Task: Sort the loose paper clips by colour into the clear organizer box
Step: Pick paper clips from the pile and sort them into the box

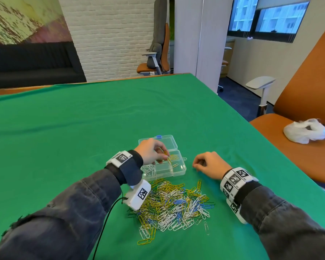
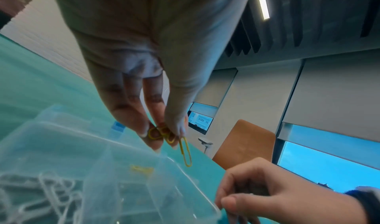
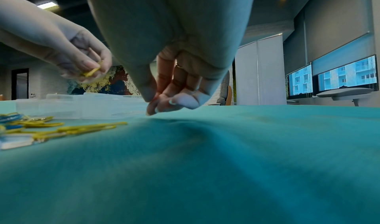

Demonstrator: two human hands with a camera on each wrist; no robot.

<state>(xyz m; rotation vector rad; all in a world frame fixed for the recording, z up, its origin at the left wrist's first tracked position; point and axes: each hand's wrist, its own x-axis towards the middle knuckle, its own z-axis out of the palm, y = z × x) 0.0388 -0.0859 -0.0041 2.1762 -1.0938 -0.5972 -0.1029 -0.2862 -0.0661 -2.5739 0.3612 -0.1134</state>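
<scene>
Clips (image 1: 174,203), loose and mixed in yellow, white, blue and green, lie heaped on the table (image 1: 64,132) just in front of me, between my two forearms. Table: covered in green cloth. Chair (image 1: 308,109): orange, at the table's right edge, with a white bag (image 1: 306,130) on its seat. Box (image 1: 169,166): clear plastic, just beyond the heap, its lid (image 1: 162,142) open and lying flat on the far side; a blue latch shows on the lid's far edge. White clips (image 1: 148,170) fill the near-left compartment; a few yellow ones (image 1: 174,157) lie in a far compartment. Left hand (image 1: 152,151): held above the box, its grip pinched on several yellow clips (image 2: 164,134) between thumb and fingertips (image 2: 153,139), one clip dangling below the rest over the box. Right hand (image 1: 207,165): resting on the cloth just right of the box, its grip loosely curled, fingertips (image 3: 162,107) gathered against the thumb at the cloth; whether they pinch anything I cannot tell. One white clip (image 1: 206,228) lies apart at the heap's near-right edge.
</scene>
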